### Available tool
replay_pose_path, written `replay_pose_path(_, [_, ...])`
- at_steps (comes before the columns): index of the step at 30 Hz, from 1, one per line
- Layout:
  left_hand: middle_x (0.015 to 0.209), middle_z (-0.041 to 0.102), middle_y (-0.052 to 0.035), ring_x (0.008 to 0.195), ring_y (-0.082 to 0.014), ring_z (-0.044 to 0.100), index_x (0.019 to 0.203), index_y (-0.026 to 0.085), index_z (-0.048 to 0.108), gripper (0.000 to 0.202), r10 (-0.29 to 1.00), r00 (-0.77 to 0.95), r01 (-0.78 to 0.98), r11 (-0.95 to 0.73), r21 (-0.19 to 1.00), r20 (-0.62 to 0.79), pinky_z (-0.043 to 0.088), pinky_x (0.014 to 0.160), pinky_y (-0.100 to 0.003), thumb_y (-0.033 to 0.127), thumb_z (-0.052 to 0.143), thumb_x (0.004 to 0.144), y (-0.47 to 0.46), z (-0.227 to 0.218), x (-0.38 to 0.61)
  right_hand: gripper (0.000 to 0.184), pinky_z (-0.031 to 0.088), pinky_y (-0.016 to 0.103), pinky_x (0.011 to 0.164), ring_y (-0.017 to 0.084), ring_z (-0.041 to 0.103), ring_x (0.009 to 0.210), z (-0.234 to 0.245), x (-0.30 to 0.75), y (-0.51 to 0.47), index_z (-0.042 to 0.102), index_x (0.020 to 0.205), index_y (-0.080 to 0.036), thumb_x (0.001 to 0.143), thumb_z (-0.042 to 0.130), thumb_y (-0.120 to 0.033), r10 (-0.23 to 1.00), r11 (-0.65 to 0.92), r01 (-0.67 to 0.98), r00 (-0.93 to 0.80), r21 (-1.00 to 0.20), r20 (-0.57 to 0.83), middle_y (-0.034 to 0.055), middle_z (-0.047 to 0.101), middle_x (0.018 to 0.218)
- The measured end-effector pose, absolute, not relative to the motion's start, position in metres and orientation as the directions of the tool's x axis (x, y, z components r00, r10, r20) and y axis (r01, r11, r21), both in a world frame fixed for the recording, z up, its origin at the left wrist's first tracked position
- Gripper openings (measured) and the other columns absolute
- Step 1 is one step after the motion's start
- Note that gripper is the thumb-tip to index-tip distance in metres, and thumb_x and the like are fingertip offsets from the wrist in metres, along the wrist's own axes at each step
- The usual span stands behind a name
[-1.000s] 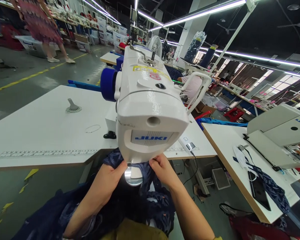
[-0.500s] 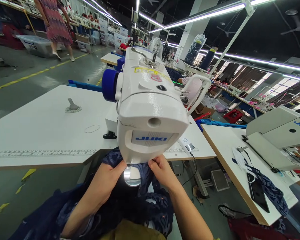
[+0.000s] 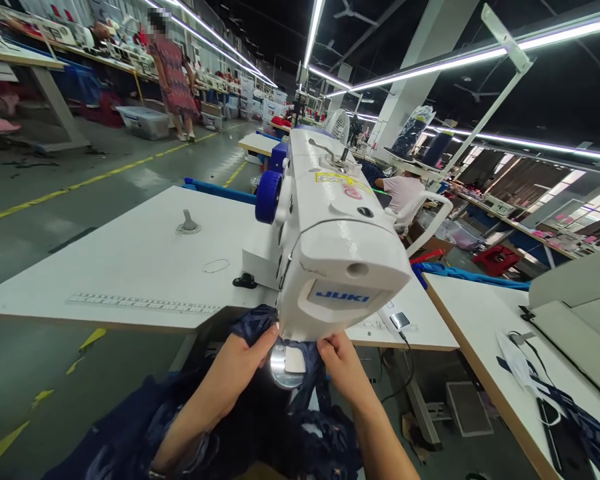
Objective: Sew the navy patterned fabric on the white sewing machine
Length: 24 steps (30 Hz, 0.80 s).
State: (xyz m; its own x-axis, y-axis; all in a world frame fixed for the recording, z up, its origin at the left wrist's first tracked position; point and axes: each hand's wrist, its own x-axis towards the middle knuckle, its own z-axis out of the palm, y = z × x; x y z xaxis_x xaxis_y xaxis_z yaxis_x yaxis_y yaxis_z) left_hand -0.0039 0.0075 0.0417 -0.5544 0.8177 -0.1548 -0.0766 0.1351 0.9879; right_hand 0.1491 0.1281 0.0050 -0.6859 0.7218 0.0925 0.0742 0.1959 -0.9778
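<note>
A white sewing machine (image 3: 350, 247) stands in front of me, its head end facing my hands. Dark blue patterned fabric (image 3: 253, 325) runs under the machine head and hangs down over my lap. On the left of the needle area, my left hand (image 3: 243, 360) is closed on the fabric, thumb toward the machine. My right hand (image 3: 337, 357) pinches the fabric on the other side, fingers curled. Between them shows a shiny round metal part (image 3: 286, 368) of the machine bed. The needle and presser foot are hidden behind the machine head.
The white table (image 3: 145, 260) carries a printed ruler (image 3: 145, 303), a grey piece with coiled cord (image 3: 188, 223) and a thread loop. To the right, another table (image 3: 460, 300) holds a second machine (image 3: 575, 327) and a phone (image 3: 565, 440). A person (image 3: 173, 73) is in the aisle.
My view has shifted, so the machine and both hands appear further right and lower. Both hands keep their hold on the fabric. The person in the aisle is farther away.
</note>
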Motion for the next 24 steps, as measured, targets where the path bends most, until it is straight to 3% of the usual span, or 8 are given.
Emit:
replay_pose_path(2, [0.054,0.044,0.0050,0.057,-0.0128,0.042,0.053,0.022,0.043,0.043,0.822,-0.545,-0.092,0.133,0.987,-0.162,0.036,0.057,-0.024,0.046,0.057,0.086,0.004,0.038,-0.007,0.006,0.043,0.028,0.080,0.017,0.054,0.085,0.004,0.149,0.127,0.054,0.091,-0.022,0.087,0.051,-0.024,0.725,0.184,0.064,-0.683,-0.981,0.091,0.0015,0.058,0.085])
replay_pose_path(4, [0.058,0.051,0.0035,0.060,-0.0135,0.047,0.056,0.021,0.050,0.040,0.835,-0.497,-0.239,0.128,0.963,-0.234,0.040,0.061,-0.024,0.045,0.055,0.088,0.000,0.035,-0.010,0.006,0.044,0.028,0.079,0.017,0.055,0.084,0.003,0.148,0.127,0.054,0.089,-0.022,0.087,0.052,-0.026,0.726,0.173,0.052,-0.682,-0.984,0.091,0.0014,0.057,0.083])
replay_pose_path(7, [0.066,0.062,0.0005,0.064,-0.0158,0.054,0.068,0.020,0.063,0.029,0.864,-0.387,-0.515,0.086,0.853,-0.321,0.046,0.064,-0.027,0.037,0.050,0.089,-0.006,0.028,-0.015,0.007,0.045,0.028,0.079,0.017,0.055,0.083,0.002,0.147,0.126,0.053,0.087,-0.022,0.087,0.053,-0.029,0.725,0.166,0.029,-0.681,-0.986,0.102,0.0016,0.058,0.083])
replay_pose_path(9, [0.072,0.068,-0.0013,0.067,-0.0174,0.058,0.080,0.020,0.067,0.026,0.873,-0.362,-0.568,0.072,0.820,-0.328,0.048,0.064,-0.029,0.034,0.047,0.090,-0.011,0.024,-0.018,0.009,0.045,0.029,0.081,0.018,0.056,0.084,0.002,0.147,0.126,0.053,0.087,-0.023,0.087,0.054,-0.031,0.725,0.165,0.018,-0.680,-0.986,0.109,0.0021,0.059,0.084])
replay_pose_path(12, [0.085,0.073,-0.0030,0.077,-0.0200,0.065,0.098,0.020,0.068,0.029,0.823,-0.475,-0.415,0.102,0.904,-0.311,0.051,0.077,-0.032,0.043,0.051,0.091,-0.016,0.019,-0.023,0.013,0.047,0.031,0.082,0.019,0.058,0.084,0.002,0.147,0.125,0.055,0.089,-0.023,0.087,0.056,-0.035,0.720,0.155,0.025,-0.688,-0.988,0.095,0.0031,0.062,0.085])
replay_pose_path(16, [0.108,0.074,-0.0061,0.108,-0.0238,0.064,0.107,0.019,0.069,0.038,0.779,-0.597,-0.132,0.140,0.981,-0.192,0.047,0.098,-0.032,0.049,0.059,0.086,-0.023,0.022,-0.028,0.023,0.047,0.033,0.087,0.020,0.061,0.091,0.004,0.146,0.124,0.058,0.101,-0.022,0.089,0.057,-0.042,0.673,0.162,0.016,-0.733,-0.987,0.099,0.0049,0.065,0.093])
replay_pose_path(21, [0.089,0.077,-0.0058,0.082,-0.0235,0.072,0.096,0.017,0.072,0.040,0.876,-0.441,-0.165,0.137,0.977,-0.197,0.056,0.078,-0.033,0.052,0.053,0.090,-0.028,0.029,-0.029,0.026,0.045,0.033,0.094,0.020,0.062,0.099,0.004,0.145,0.122,0.059,0.105,-0.022,0.089,0.058,-0.043,0.685,0.144,-0.005,-0.722,-0.990,0.103,0.0055,0.067,0.098])
replay_pose_path(24, [0.078,0.077,-0.0053,0.080,-0.0236,0.072,0.084,0.017,0.073,0.037,0.862,-0.452,-0.166,0.172,0.971,-0.230,0.055,0.075,-0.030,0.050,0.056,0.089,-0.031,0.031,-0.029,0.025,0.045,0.033,0.094,0.020,0.061,0.097,0.003,0.146,0.121,0.058,0.106,-0.023,0.090,0.058,-0.042,0.693,0.139,-0.002,-0.714,-0.990,0.098,0.0053,0.066,0.098])
